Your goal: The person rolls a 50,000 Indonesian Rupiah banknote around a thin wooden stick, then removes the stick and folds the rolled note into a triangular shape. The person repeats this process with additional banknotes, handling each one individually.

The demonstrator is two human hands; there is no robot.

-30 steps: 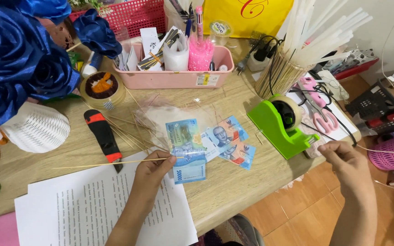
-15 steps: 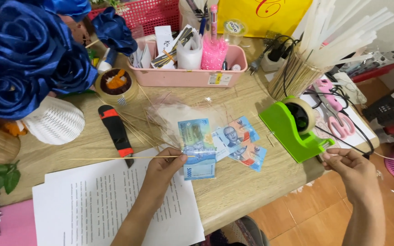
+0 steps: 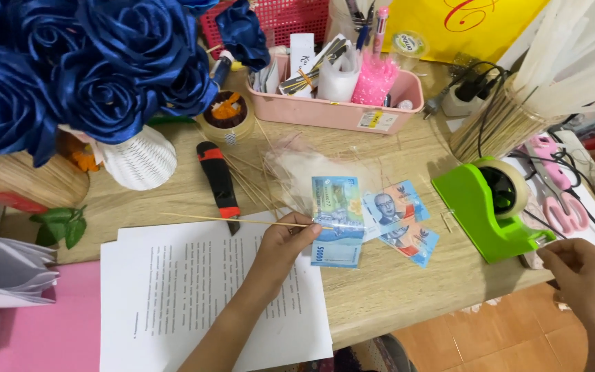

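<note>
Bench (image 3: 408, 289): pale wood-grain top, carrying all items below.

Rose bouquet (image 3: 91, 76): dark blue satin, at 10 o'clock, above a white ribbed wrapper (image 3: 139, 158).

Printed sheets (image 3: 201, 296): white stack at 7 o'clock, under the left forearm.

Pink tray (image 3: 332, 110): at 12 o'clock, filled with pens, cards and small packets.

Tape dispenser (image 3: 497, 207): bright green, at 3 o'clock, roll mounted, cutter end facing the bench's near edge.

Bundle of sticks (image 3: 497, 127): thin skewers standing upright at 2 o'clock, behind the dispenser.

Left hand (image 3: 284, 244): centre of view, fingers pressed together in a pinch on a thin wooden skewer (image 3: 242, 220) that lies level toward 9 o'clock; thumb tip touching the folded banknote.

Right hand (image 3: 583, 279): at 4 o'clock, just beside the dispenser's cutter, fingertips drawn together; they possibly pinch a strip of clear tape, though none can be made out.

Banknotes (image 3: 373, 217): blue, one folded upright (image 3: 337, 220) with two more fanned out toward 3 o'clock, flat on the bench at centre.

Utility knife (image 3: 218, 182): black and red, at 11 o'clock from the left hand.

Tape roll (image 3: 226, 114): by the tray's left end.
</note>
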